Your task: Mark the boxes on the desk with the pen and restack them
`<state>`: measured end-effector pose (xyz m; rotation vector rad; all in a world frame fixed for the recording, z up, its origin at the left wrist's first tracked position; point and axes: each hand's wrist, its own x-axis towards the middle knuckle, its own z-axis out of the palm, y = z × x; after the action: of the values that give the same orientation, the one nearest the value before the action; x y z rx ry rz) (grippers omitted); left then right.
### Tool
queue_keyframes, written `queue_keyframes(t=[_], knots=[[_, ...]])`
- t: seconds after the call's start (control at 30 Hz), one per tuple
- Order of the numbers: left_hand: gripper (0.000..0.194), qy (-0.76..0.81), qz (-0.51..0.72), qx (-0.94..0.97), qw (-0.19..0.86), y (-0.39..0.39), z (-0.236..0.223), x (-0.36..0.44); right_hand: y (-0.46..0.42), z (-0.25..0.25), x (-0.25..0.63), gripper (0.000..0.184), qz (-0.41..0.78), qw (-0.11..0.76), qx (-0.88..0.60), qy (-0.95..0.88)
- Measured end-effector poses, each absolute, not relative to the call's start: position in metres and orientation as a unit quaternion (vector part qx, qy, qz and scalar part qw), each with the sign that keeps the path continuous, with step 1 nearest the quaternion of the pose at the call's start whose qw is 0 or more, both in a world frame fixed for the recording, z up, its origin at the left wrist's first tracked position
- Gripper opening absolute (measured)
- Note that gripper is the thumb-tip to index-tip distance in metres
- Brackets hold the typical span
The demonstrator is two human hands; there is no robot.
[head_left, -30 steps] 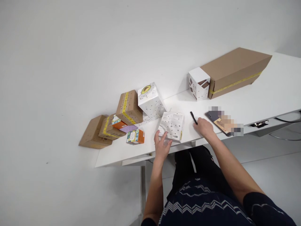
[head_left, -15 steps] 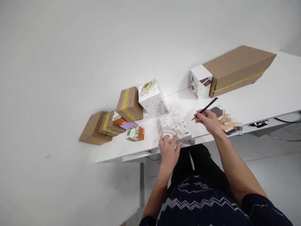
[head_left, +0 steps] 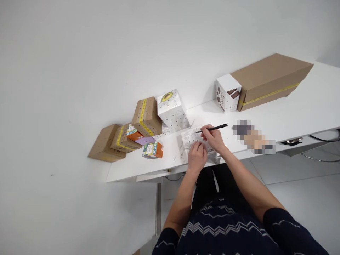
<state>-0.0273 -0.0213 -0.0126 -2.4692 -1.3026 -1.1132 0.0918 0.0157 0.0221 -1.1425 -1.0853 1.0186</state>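
Observation:
A white printed box (head_left: pixel 188 138) with small dark spots and a barcode lies near the front edge of the table. Lying on its top is my left hand (head_left: pixel 197 156), open, fingers forward and partly curved. My right hand (head_left: pixel 214 139) grips a black pen (head_left: pixel 218 127) in a writing hold. The pen's tip points left, over the upper part of the box; whether it touches the surface I cannot tell. Both hands are close together and hide much of the box's right side.
A tall white avocado box (head_left: pixel 172 111) stands behind. Left are cardboard boxes (head_left: pixel 147 115) with yellow tape and a small orange-and-green carton (head_left: pixel 152 150). Back right hold a white chocolate-pattern box (head_left: pixel 228 92) and a long cardboard box (head_left: pixel 273 79). A blurred flat item (head_left: pixel 253 136) lies right.
My right hand has carried the pen left, from beside the box to over it. My left hand has slid from the box's front edge up and right onto its top.

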Motion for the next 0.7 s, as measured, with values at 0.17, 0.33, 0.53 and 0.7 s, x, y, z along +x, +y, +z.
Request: queue_keyframes(t=[0.17,0.33,0.53,0.7], knots=[[0.019,-0.423,-0.392,-0.814,0.066,-0.0216,-0.0118,-0.0288,0.0224,0.0166,0.0845,0.015,0.359,0.499,-0.54,-0.575],[0.018,-0.426,-0.401,-0.808,0.064,-0.0215,-0.0148,-0.0285,0.0229,0.015,0.0849,0.019,0.318,0.464,-0.559,-0.61],[0.019,-0.435,-0.399,-0.805,0.058,-0.022,-0.0163,-0.0287,0.025,0.0118,0.0836,0.02,0.308,0.455,-0.565,-0.616],[0.018,-0.434,-0.401,-0.804,0.063,-0.022,-0.0163,-0.0282,0.0248,0.012,0.0834,0.019,0.315,0.453,-0.56,-0.618]])
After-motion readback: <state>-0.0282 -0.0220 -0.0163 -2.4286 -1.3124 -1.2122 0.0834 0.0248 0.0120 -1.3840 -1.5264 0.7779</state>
